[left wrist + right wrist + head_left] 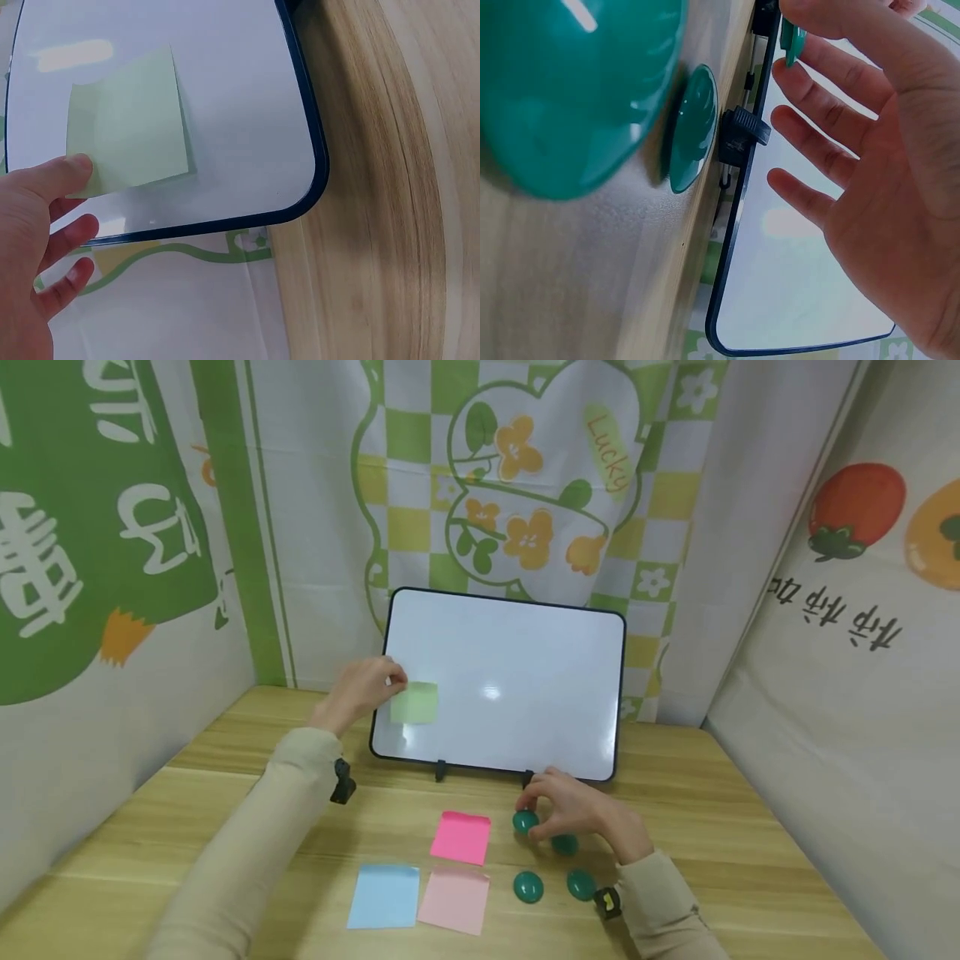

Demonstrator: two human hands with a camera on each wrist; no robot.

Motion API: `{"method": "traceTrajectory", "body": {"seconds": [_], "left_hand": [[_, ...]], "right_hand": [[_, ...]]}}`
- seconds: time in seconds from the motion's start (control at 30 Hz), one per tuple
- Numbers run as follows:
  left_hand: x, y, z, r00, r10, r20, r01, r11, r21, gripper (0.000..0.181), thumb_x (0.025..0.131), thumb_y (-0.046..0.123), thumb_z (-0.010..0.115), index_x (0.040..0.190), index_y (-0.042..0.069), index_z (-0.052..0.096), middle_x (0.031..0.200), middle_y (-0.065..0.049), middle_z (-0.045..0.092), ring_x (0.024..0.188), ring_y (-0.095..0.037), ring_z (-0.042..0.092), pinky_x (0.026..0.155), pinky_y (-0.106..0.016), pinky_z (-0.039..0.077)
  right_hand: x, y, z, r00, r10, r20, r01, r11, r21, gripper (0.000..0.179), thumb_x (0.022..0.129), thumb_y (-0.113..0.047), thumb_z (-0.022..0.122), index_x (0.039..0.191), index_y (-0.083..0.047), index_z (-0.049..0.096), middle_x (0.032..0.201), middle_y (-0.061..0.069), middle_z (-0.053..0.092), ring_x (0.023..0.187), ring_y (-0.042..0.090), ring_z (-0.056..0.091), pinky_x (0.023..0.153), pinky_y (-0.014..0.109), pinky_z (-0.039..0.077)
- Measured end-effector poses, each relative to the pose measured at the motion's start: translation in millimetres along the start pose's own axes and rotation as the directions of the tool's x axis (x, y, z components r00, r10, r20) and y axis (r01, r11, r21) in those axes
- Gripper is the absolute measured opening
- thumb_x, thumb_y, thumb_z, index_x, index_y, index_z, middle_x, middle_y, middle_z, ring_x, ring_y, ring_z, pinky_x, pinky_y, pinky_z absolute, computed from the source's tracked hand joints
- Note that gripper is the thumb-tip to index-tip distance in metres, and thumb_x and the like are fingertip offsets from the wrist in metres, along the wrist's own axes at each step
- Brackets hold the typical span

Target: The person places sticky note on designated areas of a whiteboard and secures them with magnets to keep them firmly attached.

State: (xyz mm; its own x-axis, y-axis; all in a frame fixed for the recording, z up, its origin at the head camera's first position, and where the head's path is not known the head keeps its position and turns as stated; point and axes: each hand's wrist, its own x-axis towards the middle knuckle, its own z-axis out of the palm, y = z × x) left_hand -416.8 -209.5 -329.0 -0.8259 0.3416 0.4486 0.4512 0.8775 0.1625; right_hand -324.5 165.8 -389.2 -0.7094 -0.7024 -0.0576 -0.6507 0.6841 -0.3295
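My left hand (363, 687) pinches a corner of a pale green sticky note (127, 124) between thumb and fingers. The note lies over the lower left of the whiteboard (517, 668), and its free edge casts a thin shadow there. Down by the board's foot, my right hand (573, 806) holds a glossy green round magnet (526, 821) between thumb and forefinger. The other fingers spread apart in the right wrist view. Under and beside that hand lie a second green magnet (565, 844), a third magnet (528, 887) and another magnet (581, 884).
On the wooden table (712, 827) lie a hot pink sticky note (461, 837), a blue note (384, 897) and a light pink note (454, 900). Black stand feet (440, 770) hold the whiteboard tilted back. A patterned curtain (420, 460) hangs behind it.
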Motion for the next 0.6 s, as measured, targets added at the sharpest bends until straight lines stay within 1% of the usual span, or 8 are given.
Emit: {"method": "traceTrajectory", "body": {"seconds": [0.13,0.37,0.47,0.6], "left_hand": [[3.8,-1.2,3.1,1.000,-0.001,-0.015,0.001,1.000,0.019,0.012,0.093,0.016,0.069,0.100,0.009,0.076,0.098,-0.006,0.072,0.089,-0.023,0.067,0.074,-0.039,0.053],[8.8,-3.2,2.6,1.000,-0.014,-0.019,0.014,1.000,-0.001,0.013,0.093,0.016,0.069,0.101,0.009,0.075,0.099,-0.007,0.072,0.089,-0.023,0.066,0.074,-0.038,0.053],[10.5,-4.9,4.2,1.000,-0.011,-0.025,0.011,1.000,0.008,0.013,0.093,0.015,0.069,0.102,0.008,0.075,0.099,-0.008,0.072,0.088,-0.024,0.066,0.073,-0.038,0.052],[11.6,-6.0,8.1,0.999,0.002,-0.037,0.000,0.999,0.049,0.014,0.093,0.017,0.069,0.101,0.008,0.076,0.097,-0.008,0.072,0.086,-0.024,0.066,0.072,-0.038,0.053]], "right_hand": [[0.1,0.2,0.3,1.000,0.000,-0.003,0.000,1.000,0.003,0.031,0.082,-0.030,0.079,0.111,-0.022,0.072,0.100,-0.011,0.062,0.106,0.018,0.050,0.090,0.034,0.044],[0.4,0.4,0.2,1.000,-0.001,0.004,0.001,1.000,0.000,0.032,0.082,-0.030,0.079,0.112,-0.021,0.071,0.101,-0.011,0.062,0.105,0.018,0.050,0.089,0.033,0.044],[0.5,0.8,0.4,1.000,0.001,0.005,-0.001,1.000,-0.003,0.032,0.082,-0.030,0.079,0.112,-0.022,0.071,0.100,-0.011,0.062,0.105,0.018,0.050,0.090,0.034,0.044],[0.1,1.5,0.9,1.000,0.000,-0.002,0.000,1.000,-0.009,0.032,0.082,-0.031,0.079,0.112,-0.022,0.071,0.100,-0.011,0.062,0.105,0.017,0.050,0.090,0.034,0.044]]}}
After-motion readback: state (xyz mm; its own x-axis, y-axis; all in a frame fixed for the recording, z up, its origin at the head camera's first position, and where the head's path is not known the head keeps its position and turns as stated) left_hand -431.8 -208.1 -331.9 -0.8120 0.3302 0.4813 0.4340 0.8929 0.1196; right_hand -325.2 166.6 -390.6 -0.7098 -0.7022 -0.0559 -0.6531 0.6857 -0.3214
